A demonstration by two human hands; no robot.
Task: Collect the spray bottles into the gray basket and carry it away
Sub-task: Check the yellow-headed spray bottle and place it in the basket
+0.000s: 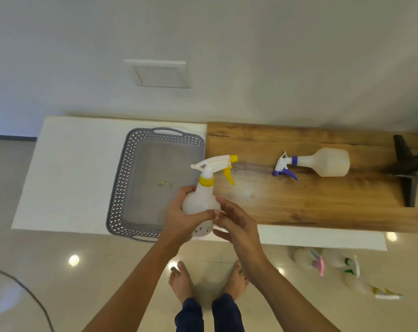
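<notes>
A white spray bottle with a yellow collar and trigger (203,195) is upright in the air, over the near right corner of the gray basket (121,188). My left hand (181,216) grips its body from the left. My right hand (236,224) is beside the bottle on the right, fingers relaxed and touching its side. The basket lies on the white counter and holds no bottles. A second white bottle with a purple trigger (323,162) lies on its side on the wooden board (323,202).
Three more spray bottles lie on the tiled floor at the lower right: a pink-trigger bottle (308,258), a green-trigger bottle (342,259) and a yellow-trigger bottle (370,289). A black stand (409,168) sits on the board's right end. A cable (23,288) crosses the floor at left.
</notes>
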